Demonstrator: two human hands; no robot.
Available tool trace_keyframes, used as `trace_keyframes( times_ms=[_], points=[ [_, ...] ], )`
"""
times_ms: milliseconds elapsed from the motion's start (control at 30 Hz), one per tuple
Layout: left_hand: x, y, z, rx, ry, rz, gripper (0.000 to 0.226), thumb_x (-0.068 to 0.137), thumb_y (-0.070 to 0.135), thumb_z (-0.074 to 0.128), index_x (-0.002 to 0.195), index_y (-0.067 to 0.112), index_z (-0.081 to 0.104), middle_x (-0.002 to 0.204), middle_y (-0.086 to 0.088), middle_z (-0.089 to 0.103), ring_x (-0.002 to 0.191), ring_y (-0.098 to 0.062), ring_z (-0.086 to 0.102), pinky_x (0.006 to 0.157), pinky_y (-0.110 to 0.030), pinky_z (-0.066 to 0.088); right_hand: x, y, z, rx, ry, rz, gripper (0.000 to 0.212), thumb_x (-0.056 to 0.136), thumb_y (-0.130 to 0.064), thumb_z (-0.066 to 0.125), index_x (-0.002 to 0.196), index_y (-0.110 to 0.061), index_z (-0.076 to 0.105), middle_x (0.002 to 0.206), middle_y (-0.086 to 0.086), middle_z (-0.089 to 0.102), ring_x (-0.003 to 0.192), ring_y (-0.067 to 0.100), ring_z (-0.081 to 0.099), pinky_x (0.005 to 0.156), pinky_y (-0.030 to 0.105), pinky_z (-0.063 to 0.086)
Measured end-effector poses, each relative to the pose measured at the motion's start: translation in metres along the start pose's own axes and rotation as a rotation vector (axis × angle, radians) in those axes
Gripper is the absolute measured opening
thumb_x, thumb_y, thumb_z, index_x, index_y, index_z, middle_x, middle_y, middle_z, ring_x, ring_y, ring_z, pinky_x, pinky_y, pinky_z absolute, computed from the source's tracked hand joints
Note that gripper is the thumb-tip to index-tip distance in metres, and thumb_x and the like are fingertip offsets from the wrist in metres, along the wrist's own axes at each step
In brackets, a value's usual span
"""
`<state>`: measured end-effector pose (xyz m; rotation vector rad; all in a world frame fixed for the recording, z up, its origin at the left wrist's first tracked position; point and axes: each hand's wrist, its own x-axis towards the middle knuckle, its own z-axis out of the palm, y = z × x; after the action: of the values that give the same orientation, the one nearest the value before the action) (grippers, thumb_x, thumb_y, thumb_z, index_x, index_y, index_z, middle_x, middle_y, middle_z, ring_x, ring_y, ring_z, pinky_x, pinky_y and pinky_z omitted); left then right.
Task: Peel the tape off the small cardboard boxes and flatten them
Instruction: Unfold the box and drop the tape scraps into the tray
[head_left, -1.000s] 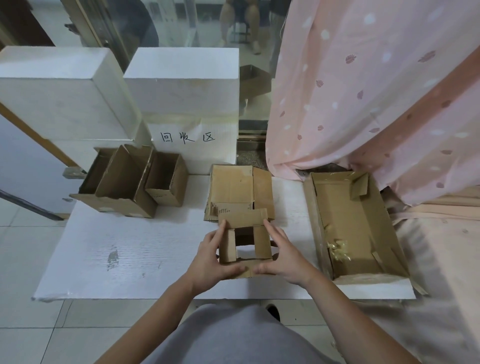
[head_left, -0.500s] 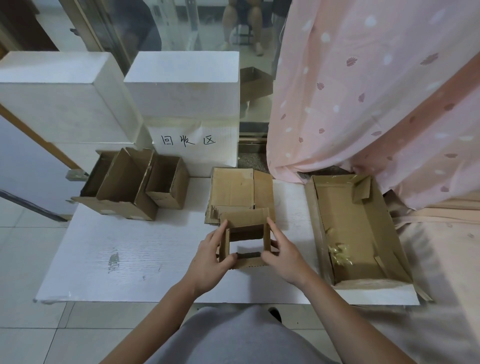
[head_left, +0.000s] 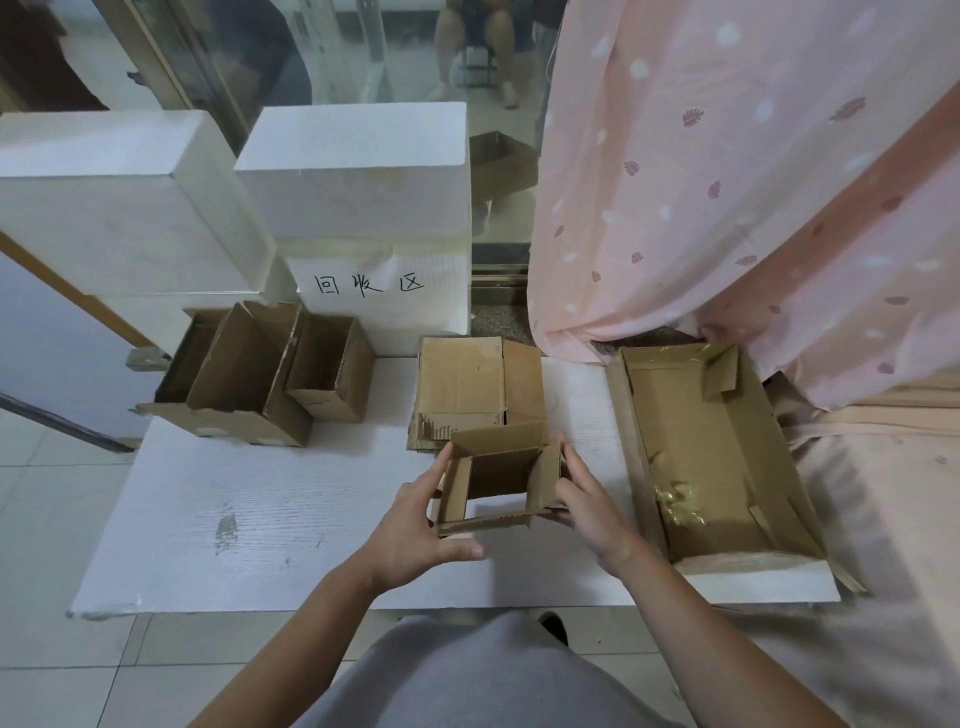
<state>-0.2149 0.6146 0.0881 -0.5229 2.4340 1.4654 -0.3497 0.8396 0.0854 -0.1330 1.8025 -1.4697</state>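
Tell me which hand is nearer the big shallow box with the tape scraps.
Right. The right hand grips the small box just beside the shallow box; the left hand is on the small box's far side.

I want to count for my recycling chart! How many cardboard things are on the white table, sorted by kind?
Open box held in both hands: 1
Open boxes standing at the back left: 2
Flattened cardboard pile: 1
Big shallow cardboard tray with crumpled tape inside: 1
Total: 5 cardboard things
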Motion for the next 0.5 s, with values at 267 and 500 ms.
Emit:
trace_keyframes(
  times_ms=[267,500],
  points=[
    [0.002,0.004,0.0,0.151,0.049,0.018,0.119,0.083,0.026,0.085,0.148,0.067,-0.005,0.157,0.013,0.037,0.126,-0.009,0.043,0.102,-0.033,0.05,0.001,0.004,-0.002,0.236,0.044,0.1,0.054,0.1,-0.003,0.036,0.131,-0.045,0.051,0.119,0.005,0.072,0.106,0.028,0.064,0.098,0.049,0.053],
    [0.001,0.01,0.002,0.017,0.146,0.034,0.094,0.074,0.05,0.09,0.144,0.052,0.027,0.145,0.024,0.044,0.135,-0.003,0.042,0.11,-0.032,0.043,0.003,0.01,-0.004,0.41,-0.02,0.106,0.038,0.104,-0.037,0.045,0.141,-0.038,0.052,0.131,0.008,0.067,0.116,0.031,0.064,0.102,0.05,0.051]
  ],
)
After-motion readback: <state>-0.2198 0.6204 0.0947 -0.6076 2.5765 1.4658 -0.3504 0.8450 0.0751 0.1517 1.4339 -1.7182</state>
